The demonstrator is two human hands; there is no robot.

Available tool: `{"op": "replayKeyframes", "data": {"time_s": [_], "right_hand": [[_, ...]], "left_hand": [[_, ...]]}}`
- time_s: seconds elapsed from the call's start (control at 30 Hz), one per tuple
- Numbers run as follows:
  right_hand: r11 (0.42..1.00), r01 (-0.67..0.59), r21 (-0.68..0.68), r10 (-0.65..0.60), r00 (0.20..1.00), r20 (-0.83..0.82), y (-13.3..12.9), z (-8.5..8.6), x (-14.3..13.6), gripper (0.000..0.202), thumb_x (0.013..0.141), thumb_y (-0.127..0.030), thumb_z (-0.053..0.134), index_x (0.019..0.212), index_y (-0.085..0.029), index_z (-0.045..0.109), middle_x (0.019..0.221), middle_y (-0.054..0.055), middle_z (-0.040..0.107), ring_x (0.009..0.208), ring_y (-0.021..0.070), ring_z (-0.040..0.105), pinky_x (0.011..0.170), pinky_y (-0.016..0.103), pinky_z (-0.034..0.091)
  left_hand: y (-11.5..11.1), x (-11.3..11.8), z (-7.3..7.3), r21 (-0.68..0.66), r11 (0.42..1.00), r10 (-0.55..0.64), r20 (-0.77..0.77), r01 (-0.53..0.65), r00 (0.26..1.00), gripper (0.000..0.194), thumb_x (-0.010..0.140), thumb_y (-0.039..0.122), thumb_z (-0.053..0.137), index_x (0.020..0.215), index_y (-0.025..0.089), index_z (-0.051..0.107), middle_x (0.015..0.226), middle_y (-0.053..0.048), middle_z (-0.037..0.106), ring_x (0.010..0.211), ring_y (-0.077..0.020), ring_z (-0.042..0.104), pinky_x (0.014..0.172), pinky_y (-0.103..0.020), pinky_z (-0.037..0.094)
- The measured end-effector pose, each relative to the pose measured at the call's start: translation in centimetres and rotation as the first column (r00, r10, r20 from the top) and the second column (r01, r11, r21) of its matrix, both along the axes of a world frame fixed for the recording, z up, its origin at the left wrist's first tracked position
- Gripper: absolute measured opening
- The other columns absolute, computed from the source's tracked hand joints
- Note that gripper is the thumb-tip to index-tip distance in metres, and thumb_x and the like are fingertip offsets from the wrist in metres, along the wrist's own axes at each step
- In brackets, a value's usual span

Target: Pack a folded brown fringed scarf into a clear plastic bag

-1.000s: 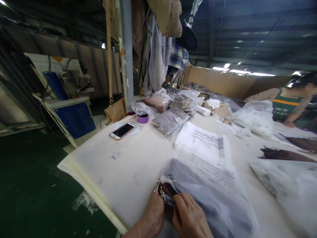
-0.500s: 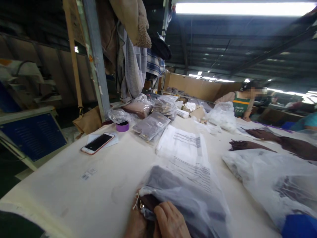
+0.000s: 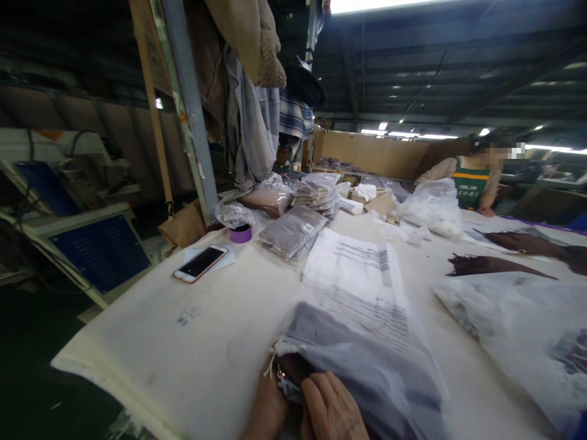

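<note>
A translucent plastic bag (image 3: 367, 366) with a dark brown item inside lies at the table's near edge. At its open end the brown item (image 3: 293, 366) shows, with gold-coloured metal hardware and pale strings beside it. My right hand (image 3: 332, 406) is closed, its fingers curled and pressed together on the bag's mouth. My left hand (image 3: 268, 400) reaches up along the left side of that mouth, against the brown item; its fingers are hidden. Under the bag's far end lies a white printed plastic sheet (image 3: 355, 260).
To the left are a phone (image 3: 200, 264), a sticker label (image 3: 187, 316) and a roll of purple tape (image 3: 241, 233). Packed flat grey bags (image 3: 293, 231) are stacked behind. A large plastic bag (image 3: 513, 318) and brown fringed pieces (image 3: 495, 266) lie right. Another person (image 3: 472, 180) stands across.
The view has turned a little to the left, so everything sits further right. Both hands keep about the same position at the bag's mouth.
</note>
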State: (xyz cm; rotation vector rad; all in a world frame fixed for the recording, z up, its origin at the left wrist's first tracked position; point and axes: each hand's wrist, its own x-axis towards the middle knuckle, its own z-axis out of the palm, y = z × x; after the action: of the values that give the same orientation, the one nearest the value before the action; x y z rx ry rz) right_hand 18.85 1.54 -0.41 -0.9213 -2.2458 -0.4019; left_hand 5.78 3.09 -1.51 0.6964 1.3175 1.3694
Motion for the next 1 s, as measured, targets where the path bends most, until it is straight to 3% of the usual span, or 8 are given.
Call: {"op": "replayKeyframes", "data": {"time_s": [0.17, 0.37, 0.47, 0.53, 0.6, 0.7, 0.8, 1.0], "right_hand": [[0.999, 0.01, 0.033, -0.009, 1.0, -0.024, 0.1, -0.2, 0.1, 0.028, 0.072, -0.003, 0.038, 0.09, -0.017, 0.055, 0.073, 0.003, 0.063, 0.065, 0.0149, 0.061, 0.066, 0.025, 0.052], [0.998, 0.026, 0.055, -0.027, 0.999, 0.017, -0.1, -0.7, -0.2, 0.031, 0.072, -0.003, 0.038, 0.093, -0.016, 0.056, 0.078, 0.004, 0.064, 0.07, 0.0159, 0.063, 0.069, 0.026, 0.052], [0.999, 0.025, 0.044, -0.027, 0.999, 0.042, -0.1, -1.2, -0.4, 0.03, 0.072, -0.004, 0.037, 0.092, -0.016, 0.056, 0.077, 0.005, 0.064, 0.07, 0.0172, 0.063, 0.067, 0.028, 0.052], [0.998, 0.031, 0.055, -0.033, 0.998, 0.049, -0.1, -1.2, -0.5, 0.031, 0.072, -0.004, 0.036, 0.093, -0.016, 0.055, 0.077, 0.006, 0.064, 0.07, 0.0174, 0.063, 0.066, 0.028, 0.051], [0.997, 0.036, 0.063, -0.039, 0.998, 0.043, -0.1, -0.8, -0.7, 0.031, 0.072, -0.003, 0.036, 0.092, -0.016, 0.055, 0.076, 0.005, 0.063, 0.069, 0.0169, 0.062, 0.065, 0.027, 0.05], [0.997, 0.035, 0.068, -0.035, 0.999, 0.006, 0.0, 0.4, -0.9, 0.028, 0.073, -0.003, 0.035, 0.087, -0.016, 0.055, 0.071, 0.004, 0.061, 0.065, 0.0157, 0.06, 0.063, 0.026, 0.048], [0.995, 0.056, 0.086, -0.055, 0.998, -0.016, 0.1, 1.1, -1.2, 0.028, 0.074, -0.003, 0.033, 0.082, -0.018, 0.054, 0.068, 0.004, 0.06, 0.062, 0.0152, 0.058, 0.061, 0.025, 0.047], [0.984, 0.146, 0.1, -0.15, 0.988, 0.035, 0.0, 0.0, -1.6, 0.036, 0.084, -0.004, 0.025, 0.092, -0.015, 0.058, 0.078, 0.005, 0.064, 0.072, 0.0171, 0.059, 0.074, 0.028, 0.047]], "left_hand": [[0.6, -0.4, 2.1, 0.052, 0.998, -0.025, 0.007, 0.024, 1.0, 0.031, 0.064, 0.05, 0.055, 0.066, 0.019, 0.059, 0.06, -0.002, 0.062, 0.061, -0.0205, 0.055, 0.056, -0.029, 0.044], [-0.8, -2.0, 1.7, 0.019, 0.994, -0.087, -0.428, 0.105, 0.9, 0.021, 0.066, 0.035, 0.049, 0.068, 0.019, 0.063, 0.065, -0.003, 0.066, 0.065, -0.0213, 0.058, 0.06, -0.028, 0.043], [-1.2, -3.6, 0.9, 0.008, 1.0, 0.007, -0.559, -0.003, 0.829, 0.02, 0.063, 0.033, 0.053, 0.077, 0.021, 0.062, 0.072, -0.003, 0.066, 0.064, -0.02, 0.06, 0.062, -0.028, 0.044], [-0.8, -4.2, 0.9, 0.041, 0.995, 0.1, -0.574, -0.094, 0.812, 0.035, 0.06, 0.031, 0.056, 0.093, 0.02, 0.06, 0.085, -0.005, 0.066, 0.061, -0.0188, 0.059, 0.063, -0.03, 0.046], [0.1, -4.4, 1.3, 0.053, 0.995, 0.095, -0.584, -0.079, 0.806, 0.041, 0.059, 0.026, 0.055, 0.099, 0.018, 0.058, 0.089, -0.007, 0.066, 0.065, -0.0189, 0.06, 0.067, -0.03, 0.047], [1.6, -4.0, 2.0, 0.044, 0.998, -0.009, -0.605, 0.045, 0.796, 0.021, 0.06, 0.02, 0.049, 0.077, 0.02, 0.062, 0.076, -0.004, 0.066, 0.073, -0.0193, 0.061, 0.07, -0.028, 0.044], [2.1, -3.7, 2.1, -0.003, 0.998, -0.056, -0.626, 0.07, 0.778, 0.011, 0.063, 0.021, 0.046, 0.058, 0.022, 0.055, 0.055, 0.0, 0.059, 0.057, -0.0175, 0.055, 0.057, -0.026, 0.037], [-1.1, -4.4, 1.3, -0.073, 0.992, -0.126, -0.656, 0.103, 0.744, 0.019, 0.07, 0.036, 0.048, 0.056, 0.024, 0.051, 0.048, 0.002, 0.052, 0.049, -0.0167, 0.049, 0.052, -0.026, 0.033]]}}
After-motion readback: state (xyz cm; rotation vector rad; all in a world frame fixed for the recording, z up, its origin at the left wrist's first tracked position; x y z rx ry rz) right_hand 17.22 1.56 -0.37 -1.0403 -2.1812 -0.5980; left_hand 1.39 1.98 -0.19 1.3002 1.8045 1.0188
